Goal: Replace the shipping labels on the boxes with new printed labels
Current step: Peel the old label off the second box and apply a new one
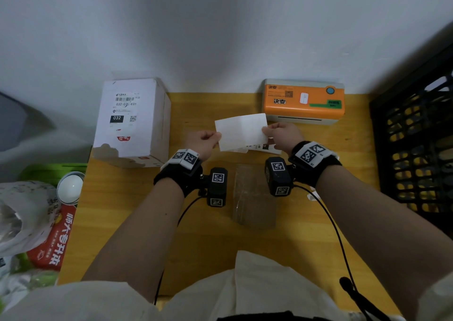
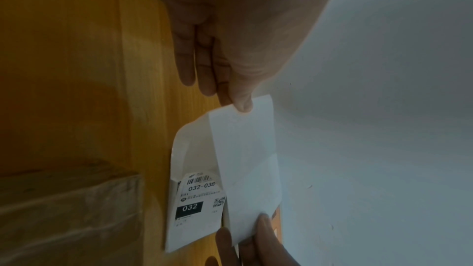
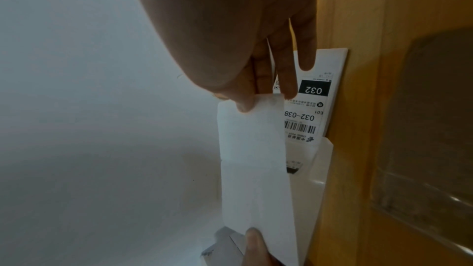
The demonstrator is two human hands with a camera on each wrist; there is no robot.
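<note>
White and thin, the label sheet point(image 1: 241, 130) is hanging in the air over the wooden table point(image 1: 117, 210), in front of the orange printer point(image 1: 304, 100); it looks light and floppy, best taken by its edges. The left hand point(image 1: 204, 141) and right hand point(image 1: 282, 134) are each pinching an opposite end between thumb and fingers, above a printed label point(image 2: 197, 207) lying on the table.

two boxes point(image 1: 132, 122) point(image 1: 255, 195) (one white, one taped), one printer point(image 1: 304, 101)

black wrist straps point(image 1: 180, 177) with white fiducial-tag blocks, black tagged camera modules point(image 1: 278, 178), thin black cables point(image 1: 337, 232), cream top point(image 1: 245, 293).
</note>
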